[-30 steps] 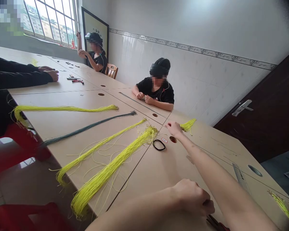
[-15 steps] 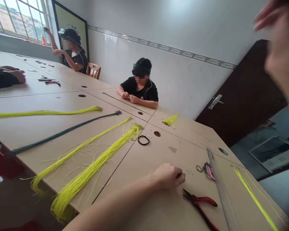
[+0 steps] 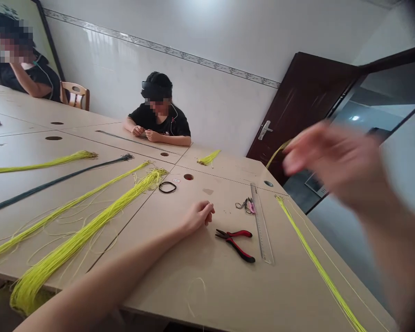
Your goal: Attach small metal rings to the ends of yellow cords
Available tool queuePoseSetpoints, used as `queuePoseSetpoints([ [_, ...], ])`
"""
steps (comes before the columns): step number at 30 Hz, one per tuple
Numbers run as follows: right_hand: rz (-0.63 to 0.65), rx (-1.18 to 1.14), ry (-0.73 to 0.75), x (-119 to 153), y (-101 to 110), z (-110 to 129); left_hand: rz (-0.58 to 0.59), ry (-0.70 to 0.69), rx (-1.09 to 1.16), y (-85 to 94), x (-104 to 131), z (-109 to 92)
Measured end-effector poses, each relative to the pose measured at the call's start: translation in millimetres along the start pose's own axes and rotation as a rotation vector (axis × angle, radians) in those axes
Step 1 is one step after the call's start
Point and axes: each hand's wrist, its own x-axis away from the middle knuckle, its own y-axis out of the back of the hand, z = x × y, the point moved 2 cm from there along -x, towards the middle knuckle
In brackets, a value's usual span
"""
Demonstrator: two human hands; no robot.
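Observation:
My left hand [image 3: 198,216] rests on the table with its fingers curled; what they hold, if anything, is hidden. Just right of it lie red-handled pliers [image 3: 235,240] with their jaws toward the hand. My right hand [image 3: 318,159] is raised at the right, blurred, its fingertips pinched on a thin yellow cord [image 3: 277,153]. Below that hand, a bundle of yellow cords [image 3: 309,246] lies along the table's right side. Beyond the pliers are a clear ruler [image 3: 262,226] and small pink-handled scissors [image 3: 251,206].
Large yellow cord bundles [image 3: 90,230] and a dark cord bundle [image 3: 62,180] lie at the left. A black ring [image 3: 167,186] is near a table hole [image 3: 188,177]. Two people sit across the table [image 3: 180,295]. A door [image 3: 293,97] stands behind.
The view has turned right. My right hand has come down from the upper right corner, with a yellow cord now visible at its fingertips. My left hand stays on the table.

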Motion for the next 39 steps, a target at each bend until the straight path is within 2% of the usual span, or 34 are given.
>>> queuePoseSetpoints([
  [1,-0.011,-0.064,-0.082,17,-15,-9,-0.014,0.015,0.062,-4.5,4,-2],
  [2,0.069,-0.113,-0.143,33,-37,-21,-0.024,0.030,0.121,-9.6,8,-4],
  [3,0.156,-0.276,-0.260,48,-62,-35,-0.029,0.046,0.176,-15.3,13,-6],
  [6,0.216,-0.368,-0.335,80,-126,-72,-0.003,0.103,0.304,-30.9,28,-10],
  [9,0.241,-0.422,-0.360,100,-158,-91,0.058,0.164,0.380,-38.4,34,-12],
  [11,0.240,-0.436,-0.373,107,-161,-95,0.107,0.203,0.417,-38.7,33,-14],
  [15,0.182,-0.374,-0.389,114,-152,-98,0.222,0.282,0.462,-34.8,28,-16],
  [20,0.122,-0.291,-0.299,114,-146,-96,0.295,0.329,0.445,-30.3,29,-18],
  [28,0.084,-0.160,-0.116,115,-148,-88,0.340,0.299,0.351,-29.7,32,-23],
  [39,-0.001,-0.115,-0.083,116,-141,-91,0.348,0.236,0.274,-28.9,33,-26],
])
